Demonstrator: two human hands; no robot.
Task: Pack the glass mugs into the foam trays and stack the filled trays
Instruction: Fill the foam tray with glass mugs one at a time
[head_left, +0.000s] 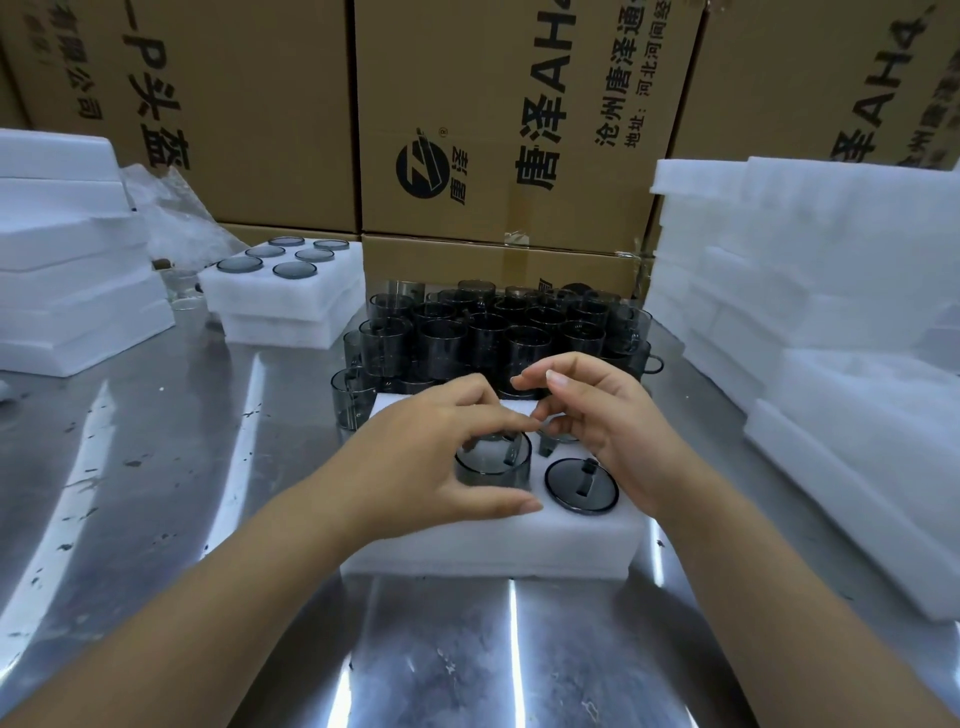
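Observation:
A white foam tray (498, 540) lies on the steel table in front of me. My left hand (415, 457) grips a smoky glass mug (491, 465) that sits partly down in a front tray hole, fingers on its rim and thumb at the front. To its right, another mug (581, 486) sits fully in its hole, handle up. My right hand (597, 415) hovers over the tray's right side with fingers apart, above a third mug (550, 441) that is mostly hidden. Several loose mugs (483, 332) crowd behind the tray.
A filled foam tray (283, 291) on a stack stands at the back left, beside taller foam stacks (67, 260). Empty foam trays (831, 312) pile up on the right. Cardboard boxes (498, 130) wall off the back. Bare steel table (156, 493) lies left and front.

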